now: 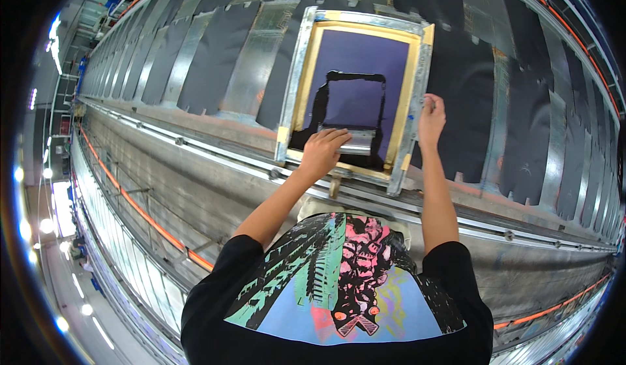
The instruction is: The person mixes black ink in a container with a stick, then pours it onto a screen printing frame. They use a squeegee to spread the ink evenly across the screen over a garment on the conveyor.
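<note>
A screen-printing frame [297,71] with pale tape along its inner border lies on the long table in front of me. Its mesh [362,50] is purple, with black ink [318,109] smeared around a square patch. My left hand [321,151] is closed over the left part of a squeegee [360,143] with a silver handle, which stands on the mesh near the frame's close end. At the frame's right side rail, my right hand [432,118] is curled with its fingers gripping the edge. The squeegee's blade is hidden beneath its handle.
Black fabric panels [218,58] lie in rows along the table, with bare shiny strips [257,65] between them. A metal rail [215,155] runs along the table's near edge. Orange tubing [134,195] follows the neighbouring table at left.
</note>
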A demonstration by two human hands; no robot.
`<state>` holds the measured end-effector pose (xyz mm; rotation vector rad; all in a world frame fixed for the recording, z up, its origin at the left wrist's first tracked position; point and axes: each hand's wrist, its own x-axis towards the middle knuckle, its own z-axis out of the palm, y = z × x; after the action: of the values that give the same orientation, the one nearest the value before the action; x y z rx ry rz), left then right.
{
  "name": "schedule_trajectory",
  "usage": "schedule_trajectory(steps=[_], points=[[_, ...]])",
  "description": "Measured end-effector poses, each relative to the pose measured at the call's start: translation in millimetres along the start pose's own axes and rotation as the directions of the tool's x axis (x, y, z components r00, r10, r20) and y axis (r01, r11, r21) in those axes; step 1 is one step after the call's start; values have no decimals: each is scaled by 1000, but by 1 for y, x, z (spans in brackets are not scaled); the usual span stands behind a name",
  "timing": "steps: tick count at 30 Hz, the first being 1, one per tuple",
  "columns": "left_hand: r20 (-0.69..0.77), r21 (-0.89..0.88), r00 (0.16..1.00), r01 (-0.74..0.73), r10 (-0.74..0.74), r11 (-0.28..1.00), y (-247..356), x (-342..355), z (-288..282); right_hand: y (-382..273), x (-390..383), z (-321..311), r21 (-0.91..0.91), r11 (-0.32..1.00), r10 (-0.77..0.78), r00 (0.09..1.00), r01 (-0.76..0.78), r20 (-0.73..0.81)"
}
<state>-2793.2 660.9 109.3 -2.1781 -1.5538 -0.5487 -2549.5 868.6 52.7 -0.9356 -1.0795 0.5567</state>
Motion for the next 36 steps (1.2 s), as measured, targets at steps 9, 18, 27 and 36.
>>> schedule_trajectory(steps=[9,18,27,36], points=[[-43,16,998,51,-50,999,0,-18,12,0,-14,3,-2,994,111,992,-111,59],[-70,115,996,-54,63,992,-8,-31,45,20,18,18,-69,985,164,981,-157,104],[-106,55,994,27,-21,998,-65,173,-2,8,22,25,-75,986,157,983,-151,90],[-217,133,972,-61,89,989,-26,65,33,11,28,14,-24,996,91,993,-89,73]])
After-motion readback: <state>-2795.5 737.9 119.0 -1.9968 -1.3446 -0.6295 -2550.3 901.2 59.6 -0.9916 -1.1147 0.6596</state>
